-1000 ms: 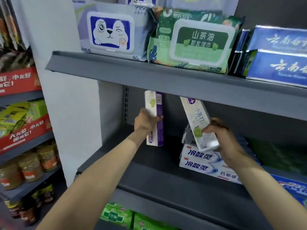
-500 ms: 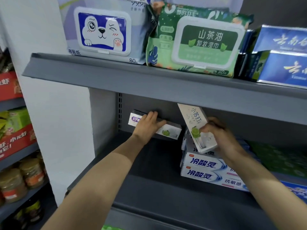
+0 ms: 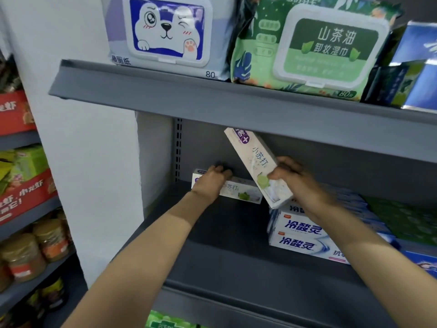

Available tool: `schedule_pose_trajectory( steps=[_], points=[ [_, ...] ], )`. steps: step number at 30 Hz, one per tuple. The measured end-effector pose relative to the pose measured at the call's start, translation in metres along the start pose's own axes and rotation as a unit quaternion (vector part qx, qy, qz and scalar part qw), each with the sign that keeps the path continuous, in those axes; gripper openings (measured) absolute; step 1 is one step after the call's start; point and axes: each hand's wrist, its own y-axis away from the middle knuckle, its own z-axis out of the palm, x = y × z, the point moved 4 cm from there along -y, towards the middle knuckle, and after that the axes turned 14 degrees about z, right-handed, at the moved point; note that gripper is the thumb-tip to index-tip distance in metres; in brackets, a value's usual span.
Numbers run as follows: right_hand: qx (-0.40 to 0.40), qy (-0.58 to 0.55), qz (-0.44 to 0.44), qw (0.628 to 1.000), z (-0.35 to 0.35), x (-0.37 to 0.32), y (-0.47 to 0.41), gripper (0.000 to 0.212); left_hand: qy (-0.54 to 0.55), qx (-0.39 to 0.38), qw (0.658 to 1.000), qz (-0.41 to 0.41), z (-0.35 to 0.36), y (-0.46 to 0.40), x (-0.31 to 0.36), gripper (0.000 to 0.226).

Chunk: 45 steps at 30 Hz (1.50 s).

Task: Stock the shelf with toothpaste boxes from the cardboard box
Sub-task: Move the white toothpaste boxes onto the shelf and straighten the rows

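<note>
Left hand (image 3: 212, 183): fingers curled over the top edge of a long white cardboard toothpaste box with green leaf print (image 3: 238, 191), lying flat on its long side at the back left of the dark grey metal shelf (image 3: 236, 261), against the rear panel.

Right hand (image 3: 292, 178): grasps the lower end of a second white toothpaste box with purple badge and green dot (image 3: 254, 162), held tilted in the air, top end leaning left, close under the upper grey shelf (image 3: 212, 100); lower end just above the stack.

Stack of white-and-blue toothpaste boxes (image 3: 300, 235): at least two high, on the same shelf, right of the flat box.

Upper shelf: lilac wipes pack with cartoon dog lid (image 3: 165, 31); green wipes pack (image 3: 312, 46); blue cartons (image 3: 416, 74).

Neighbouring unit, left: red cartons (image 3: 21, 197), glass jars (image 3: 35, 252).
</note>
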Motion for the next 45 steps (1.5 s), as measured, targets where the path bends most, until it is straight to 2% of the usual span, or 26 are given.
schedule_pose_trajectory(
  steps=[2, 3, 5, 6, 8, 10, 15, 17, 20, 23, 27, 30, 34, 36, 40, 45],
  points=[
    [0.000, 0.085, -0.015, 0.996, 0.008, -0.004, -0.006, 0.021, 0.110, 0.052, 0.992, -0.028, -0.006, 0.010, -0.013, 0.051],
    [-0.003, 0.128, -0.030, 0.991, 0.012, -0.007, -0.010, 0.022, 0.153, 0.110, 0.980, -0.055, -0.012, 0.018, -0.020, 0.049],
    [-0.016, 0.205, -0.064, 0.976, 0.022, -0.014, -0.017, 0.021, 0.225, 0.247, 0.931, -0.145, -0.027, 0.038, -0.034, 0.039],
    [-0.022, 0.245, -0.078, 0.966, 0.027, -0.017, -0.021, 0.022, 0.258, 0.292, 0.901, -0.192, -0.033, 0.048, -0.040, 0.034],
    [-0.024, 0.322, -0.100, 0.941, 0.035, -0.020, -0.030, 0.030, 0.323, 0.319, 0.854, -0.252, -0.036, 0.058, -0.048, 0.034],
    [-0.023, 0.379, -0.120, 0.917, 0.041, -0.020, -0.040, 0.036, 0.370, 0.305, 0.838, -0.261, -0.033, 0.059, -0.051, 0.039],
    [-0.003, 0.460, -0.123, 0.879, 0.041, -0.023, -0.072, 0.052, 0.384, 0.242, 0.858, -0.240, -0.023, 0.045, -0.055, 0.053],
    [-0.002, 0.440, -0.113, 0.891, 0.040, -0.024, -0.080, 0.052, 0.386, 0.241, 0.857, -0.241, -0.024, 0.040, -0.055, 0.057],
    [-0.034, 0.394, -0.091, 0.914, 0.044, -0.021, -0.081, 0.042, 0.354, 0.258, 0.866, -0.243, -0.029, 0.041, -0.054, 0.058],
    [-0.049, 0.398, -0.073, 0.913, 0.047, -0.007, -0.081, 0.040, 0.297, 0.277, 0.883, -0.235, -0.032, 0.053, -0.050, 0.057],
    [-0.003, 0.501, -0.048, 0.864, 0.049, 0.018, -0.089, 0.043, 0.263, 0.195, 0.914, -0.238, -0.016, 0.057, -0.045, 0.046],
    [0.035, 0.578, -0.038, 0.814, 0.058, 0.026, -0.089, 0.036, 0.233, 0.113, 0.930, -0.260, -0.010, 0.053, -0.043, 0.045],
    [0.046, 0.628, -0.035, 0.776, 0.073, 0.027, -0.089, 0.033, 0.193, 0.074, 0.943, -0.260, -0.004, 0.050, -0.044, 0.049],
    [0.047, 0.624, -0.025, 0.779, 0.076, 0.026, -0.087, 0.036, 0.194, 0.081, 0.945, -0.250, -0.002, 0.051, -0.042, 0.050],
    [0.048, 0.584, -0.008, 0.810, 0.082, 0.028, -0.066, 0.052, 0.205, 0.145, 0.939, -0.234, -0.008, 0.059, -0.036, 0.047],
    [0.071, 0.498, -0.094, 0.859, 0.086, 0.018, 0.003, 0.044, 0.161, 0.206, 0.946, -0.192, -0.040, 0.094, 0.004, 0.032]
  ],
)
